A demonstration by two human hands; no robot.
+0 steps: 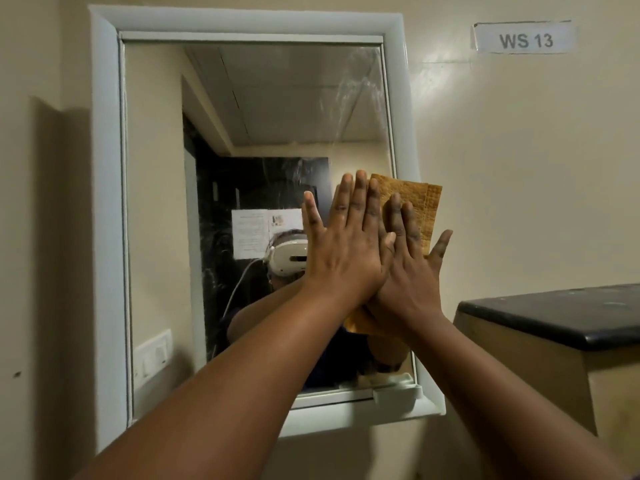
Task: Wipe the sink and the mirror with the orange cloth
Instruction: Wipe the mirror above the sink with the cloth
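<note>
Item: mirror (256,140), wall-hung in a pale frame (104,202); wiping step in hand.

- Orange cloth (420,209): flat on the glass at the mirror's right edge, under both palms; 1 folded end shows above the fingertips, another below the wrists.
- Right hand (412,271): fingers straight and spread, pressing the cloth to the glass.
- Left hand (346,251): likewise flat, fingers extended, partly overlapping the right one.
- Streaks (349,95): filmy smears up and away from the fingertips, toward the top right corner; fainter marks lie left of the left hand.
- Sink: not in view.

Advice, as judged: keep the palms flat and pressure even, sweep upward in overlapping passes through the smears, and carry the cloth fully into the corner at the frame.
</note>
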